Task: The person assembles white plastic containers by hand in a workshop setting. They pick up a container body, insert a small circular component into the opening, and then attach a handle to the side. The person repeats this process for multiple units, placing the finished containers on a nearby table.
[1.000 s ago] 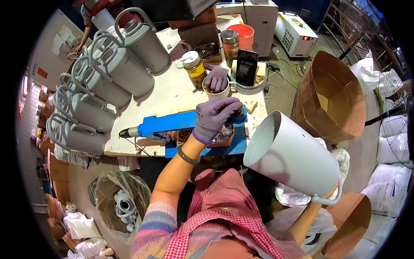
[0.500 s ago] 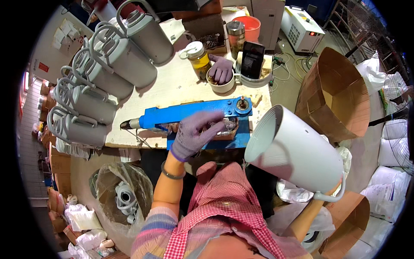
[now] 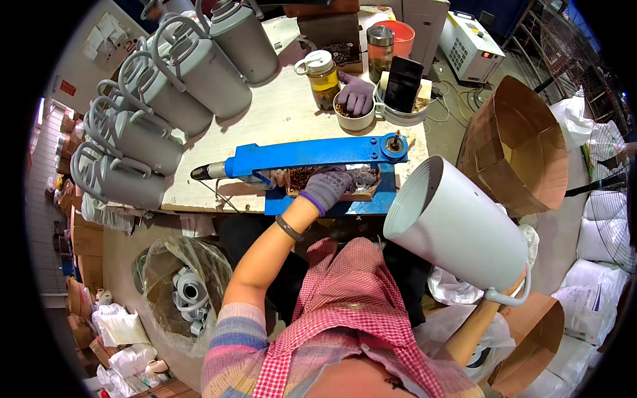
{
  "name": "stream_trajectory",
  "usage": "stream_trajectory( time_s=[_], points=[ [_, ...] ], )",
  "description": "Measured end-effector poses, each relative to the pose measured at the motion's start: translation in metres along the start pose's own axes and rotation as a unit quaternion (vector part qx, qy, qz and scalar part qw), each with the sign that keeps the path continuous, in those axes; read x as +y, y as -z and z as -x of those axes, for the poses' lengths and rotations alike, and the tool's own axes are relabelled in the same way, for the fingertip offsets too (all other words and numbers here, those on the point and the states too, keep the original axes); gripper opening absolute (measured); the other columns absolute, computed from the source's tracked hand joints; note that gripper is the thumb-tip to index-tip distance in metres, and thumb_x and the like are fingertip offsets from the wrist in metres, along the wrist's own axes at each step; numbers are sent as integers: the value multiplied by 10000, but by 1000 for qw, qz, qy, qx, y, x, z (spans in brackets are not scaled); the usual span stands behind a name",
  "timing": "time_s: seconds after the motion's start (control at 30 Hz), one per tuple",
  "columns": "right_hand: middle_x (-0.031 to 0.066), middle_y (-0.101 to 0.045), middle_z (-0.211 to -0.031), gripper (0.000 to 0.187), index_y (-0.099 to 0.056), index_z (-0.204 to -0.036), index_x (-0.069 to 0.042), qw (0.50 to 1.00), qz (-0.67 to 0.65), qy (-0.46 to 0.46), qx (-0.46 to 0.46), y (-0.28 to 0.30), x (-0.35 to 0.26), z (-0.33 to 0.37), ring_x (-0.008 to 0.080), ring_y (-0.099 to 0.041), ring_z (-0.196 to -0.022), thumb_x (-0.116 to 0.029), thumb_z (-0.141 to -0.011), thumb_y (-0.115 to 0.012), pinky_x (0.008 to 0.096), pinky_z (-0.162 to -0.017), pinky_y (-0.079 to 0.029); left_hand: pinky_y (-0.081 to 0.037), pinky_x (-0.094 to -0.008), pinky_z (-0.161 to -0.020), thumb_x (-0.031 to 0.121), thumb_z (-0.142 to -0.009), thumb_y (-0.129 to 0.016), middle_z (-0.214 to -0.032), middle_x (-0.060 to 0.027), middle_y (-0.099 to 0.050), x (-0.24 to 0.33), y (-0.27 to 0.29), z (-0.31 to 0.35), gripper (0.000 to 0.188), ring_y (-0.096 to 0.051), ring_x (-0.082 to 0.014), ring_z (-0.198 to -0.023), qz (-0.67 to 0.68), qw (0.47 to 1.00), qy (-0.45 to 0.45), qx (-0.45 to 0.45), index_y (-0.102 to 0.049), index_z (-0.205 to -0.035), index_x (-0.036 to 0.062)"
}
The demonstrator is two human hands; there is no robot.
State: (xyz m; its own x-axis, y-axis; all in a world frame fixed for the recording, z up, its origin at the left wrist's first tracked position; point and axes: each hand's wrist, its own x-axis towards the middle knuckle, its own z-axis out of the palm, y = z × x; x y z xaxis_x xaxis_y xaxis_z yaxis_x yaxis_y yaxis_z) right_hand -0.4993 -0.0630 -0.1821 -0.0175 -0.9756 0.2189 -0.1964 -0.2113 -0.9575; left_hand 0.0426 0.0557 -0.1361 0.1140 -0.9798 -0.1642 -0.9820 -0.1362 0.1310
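While right of the left hand (image 3: 330, 188), its closure unclear, grey cylinder (image 3: 458, 225) in the grip of the right hand (image 3: 516, 285).

Clock centred on your left hand (image 3: 327, 190). Blue beam (image 3: 318, 153) bars 12 o'clock; filled cup (image 3: 353, 124) beyond it, toward 1. Grey canisters (image 3: 211, 83) wall off 10. Your lane: bare tabletop (image 3: 279, 114) at 11. Grey cylinder (image 3: 458, 229) obstructs 3 to 4.
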Motion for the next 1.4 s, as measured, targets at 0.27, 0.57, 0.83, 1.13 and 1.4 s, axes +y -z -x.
stream_trajectory(
  time_s=[0.27,0.57,0.83,1.13,1.4],
  points=[
    [138,-567,-1288,456,-446,-1384,-42,947,-226,-134,183,-13,-21,3,233,-581,-1148,-256,-986,-509,369,-958,-492,-541,-369,-687,124,-821,-741,-857,-117,-682,30,72,34,225,-670,-290,-773,204,931,-128,274,-703,-1031,55],
    [113,-598,-1276,466,-520,-1324,-47,951,-217,-157,155,-37,-39,-2,222,-609,-1100,-395,-1028,-426,344,-929,-514,-531,-374,-793,236,-860,-708,-960,-135,-655,1,127,9,245,-651,-290,-879,129,971,-46,197,-715,-1042,72],
    [162,-570,-1300,436,-448,-1396,-7,963,-129,-98,214,-20,-27,-4,230,-599,-1127,-203,-1007,-470,349,-929,-511,-526,-377,-850,246,-842,-732,-1052,-144,-641,-27,146,36,365,-641,-294,-970,176,973,-43,144,-680,-1148,55],
    [168,-571,-1291,417,-479,-1365,-8,970,158,42,182,-18,-22,-3,247,-610,-1102,-210,-1001,-483,356,-918,-515,-510,-400,-856,242,-759,-792,-1102,-123,-632,-22,114,62,445,-604,-309,-999,72,954,-35,289,-672,-1162,98],
    [160,-575,-1270,413,-484,-1350,-10,979,82,11,188,-20,-20,-7,238,-608,-1091,-234,-1003,-467,353,-914,-513,-511,-396,-795,113,-730,-791,-988,-81,-649,-25,86,78,303,-611,-284,-914,32,916,-24,400,-709,-1022,104]
  ],
)
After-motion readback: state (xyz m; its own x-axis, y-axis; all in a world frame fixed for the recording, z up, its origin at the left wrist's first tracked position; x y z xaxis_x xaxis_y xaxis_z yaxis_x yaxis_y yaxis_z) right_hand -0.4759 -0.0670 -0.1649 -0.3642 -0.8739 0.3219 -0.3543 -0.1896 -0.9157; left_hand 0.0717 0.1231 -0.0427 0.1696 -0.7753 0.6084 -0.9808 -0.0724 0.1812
